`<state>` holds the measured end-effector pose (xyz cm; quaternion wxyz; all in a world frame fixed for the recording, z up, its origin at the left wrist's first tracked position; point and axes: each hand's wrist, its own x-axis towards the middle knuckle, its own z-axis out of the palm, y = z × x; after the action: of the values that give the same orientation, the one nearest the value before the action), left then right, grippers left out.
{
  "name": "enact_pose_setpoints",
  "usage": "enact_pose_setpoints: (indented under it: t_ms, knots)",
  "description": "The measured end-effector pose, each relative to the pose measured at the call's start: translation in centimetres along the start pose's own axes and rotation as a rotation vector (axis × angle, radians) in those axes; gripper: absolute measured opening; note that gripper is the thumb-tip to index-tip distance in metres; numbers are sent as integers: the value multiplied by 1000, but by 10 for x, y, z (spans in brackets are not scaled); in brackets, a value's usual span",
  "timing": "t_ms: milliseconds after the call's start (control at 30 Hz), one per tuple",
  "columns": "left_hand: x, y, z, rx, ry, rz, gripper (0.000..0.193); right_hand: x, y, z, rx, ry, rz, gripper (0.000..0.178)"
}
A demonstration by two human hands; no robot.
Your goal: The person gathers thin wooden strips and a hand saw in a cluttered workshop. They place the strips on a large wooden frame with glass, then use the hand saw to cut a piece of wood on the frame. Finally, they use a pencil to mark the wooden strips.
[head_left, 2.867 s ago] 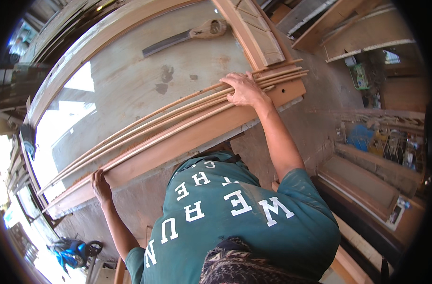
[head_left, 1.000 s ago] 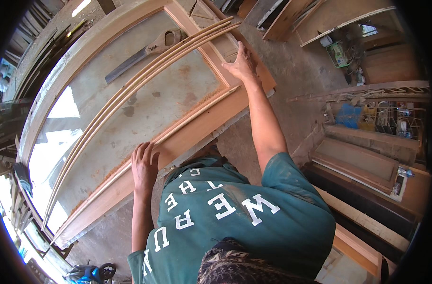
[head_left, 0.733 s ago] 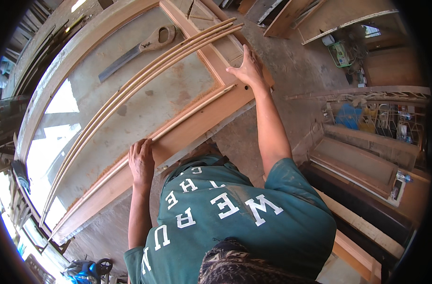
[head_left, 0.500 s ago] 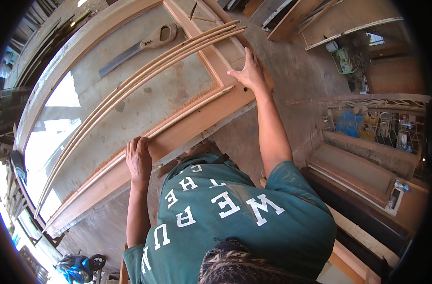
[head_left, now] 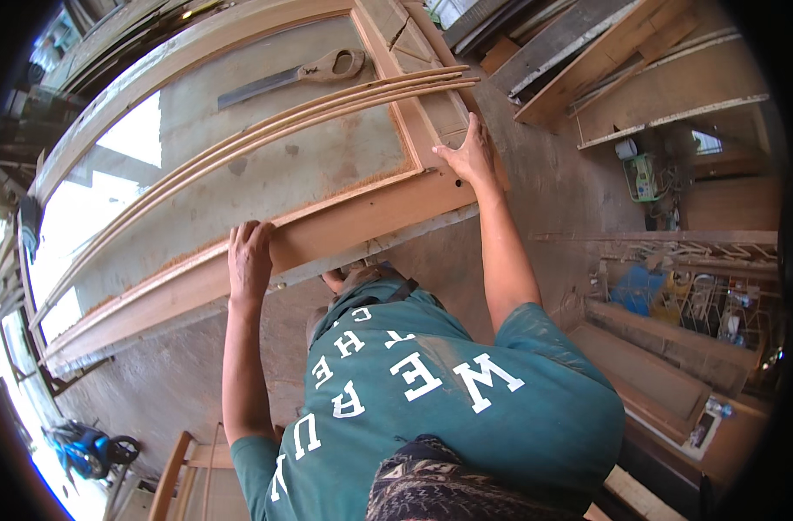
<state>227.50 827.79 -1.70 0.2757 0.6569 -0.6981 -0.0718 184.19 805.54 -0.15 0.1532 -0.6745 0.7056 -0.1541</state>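
Green basket (head_left: pixel 642 181) is sitting off to the right, contents too blurry to make out. One big wooden frame (head_left: pixel 344 233) is lying in front of the person, one handsaw (head_left: pixel 314 71) and three thin strips (head_left: pixel 327 106) resting on top. Left hand (head_left: pixel 250 256) is draping bent fingers over the near side, can't tell if it's gripping. Right hand (head_left: pixel 471 161) is resting spread out near the right corner. Brownish floor (head_left: pixel 179 382) is showing; one blue motorbike (head_left: pixel 88 451) is standing lower left.

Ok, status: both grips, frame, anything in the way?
Left grip over near rail. Right grip spread wide at right end. Wooden frame lying flat. Thin strips and handsaw across it.
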Motion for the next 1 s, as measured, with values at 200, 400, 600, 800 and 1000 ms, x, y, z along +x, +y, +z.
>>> enact_pose_setpoints:
  t_ms: [200,400,600,800,1000]
  knots:
    - [-3,0,8,154,17,-27,21,1,2,-4,3,12,-62,120]
    - [-4,22,-7,222,60,-60,19,-31,23,-16,8,-46,-77,118]
    - [-4,32,-3,188,-31,-111,16,-79,43,-37,130,-205,-144,118]
    - [10,35,13,214,-110,-167,20,-69,75,-47,146,-248,-262,101]
    - [6,53,20,221,-40,-173,25,-16,66,-62,185,-28,-615,75]
